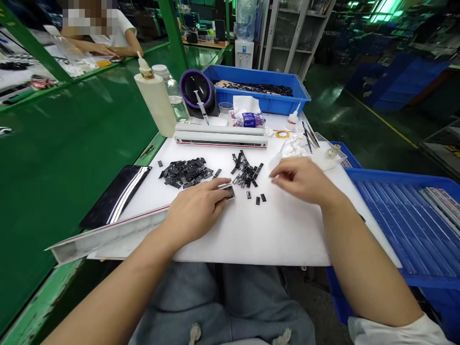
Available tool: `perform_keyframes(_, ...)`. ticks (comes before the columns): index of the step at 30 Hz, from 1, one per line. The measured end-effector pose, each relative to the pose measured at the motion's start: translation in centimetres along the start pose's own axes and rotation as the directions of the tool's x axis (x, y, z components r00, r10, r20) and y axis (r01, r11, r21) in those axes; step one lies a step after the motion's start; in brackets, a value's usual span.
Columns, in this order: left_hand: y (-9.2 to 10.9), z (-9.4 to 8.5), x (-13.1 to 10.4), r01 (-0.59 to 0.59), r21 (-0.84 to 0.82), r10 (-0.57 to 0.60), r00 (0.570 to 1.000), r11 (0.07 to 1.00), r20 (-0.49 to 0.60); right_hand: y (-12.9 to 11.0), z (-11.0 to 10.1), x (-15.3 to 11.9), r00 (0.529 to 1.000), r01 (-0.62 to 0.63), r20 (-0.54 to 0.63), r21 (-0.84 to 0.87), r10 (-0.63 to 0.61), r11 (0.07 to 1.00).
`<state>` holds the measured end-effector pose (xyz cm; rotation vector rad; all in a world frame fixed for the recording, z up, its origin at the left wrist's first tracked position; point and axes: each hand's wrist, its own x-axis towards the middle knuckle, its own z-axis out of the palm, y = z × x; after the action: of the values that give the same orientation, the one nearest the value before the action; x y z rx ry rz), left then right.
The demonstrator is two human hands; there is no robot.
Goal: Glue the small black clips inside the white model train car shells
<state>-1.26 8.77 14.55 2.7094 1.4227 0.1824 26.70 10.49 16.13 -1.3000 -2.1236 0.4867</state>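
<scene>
My left hand (199, 206) is closed around the far end of a long white metal channel (118, 232) with a red line along its edge. The channel slants down to the near left, past the table edge. My right hand (300, 179) hovers over the right side, thumb and fingertips drawn together; what they pinch, if anything, is too small to tell. Just beyond its fingertips is a whitish, blurred bottle-like shape (275, 162). Small black rectangular pieces lie in a larger pile (185, 171) and a smaller pile (246, 170), with a few loose pieces (258, 201) nearer me.
More white channels (221, 139) lie across the back. Behind them stand a cream bottle (156, 105), a clear bottle (178, 100), tissues (247, 115) and a blue bin (258, 103). Tweezers (308, 136) lie right. A black panel (117, 194) is left; a co-worker (108, 36) sits beyond.
</scene>
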Motion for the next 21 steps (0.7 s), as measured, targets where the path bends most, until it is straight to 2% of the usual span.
perform_keyframes(1,-0.1,-0.1,0.0,0.005,-0.003,-0.005,1.000,1.000,0.007,-0.6,0.6,0.0,0.982,0.024,0.185,0.009,-0.025,1.000)
perform_keyframes(2,-0.1,-0.2,0.1,0.012,-0.006,-0.012,1.000,1.000,0.016,-1.0,1.1,0.0,0.955,0.025,0.297,0.008,-0.026,1.000)
perform_keyframes(3,-0.2,-0.2,0.1,0.017,-0.010,-0.016,1.000,1.000,0.025,-1.1,1.5,0.0,0.937,0.010,0.348,-0.002,-0.009,1.000)
perform_keyframes(7,-0.6,-0.4,0.3,0.000,-0.024,0.001,0.998,1.000,0.071,-0.3,2.3,0.0,0.931,-0.013,0.363,-0.070,0.038,0.997)
perform_keyframes(14,-0.9,-0.9,0.9,0.058,-0.085,-0.046,0.989,0.995,0.144,-0.5,2.3,0.0,0.919,0.104,0.393,-0.165,-0.031,0.981)
perform_keyframes(21,-1.0,-1.0,0.8,0.043,-0.087,-0.033,0.992,0.995,0.120,-1.6,2.1,-0.4,0.933,0.141,0.356,-0.255,-0.043,0.957)
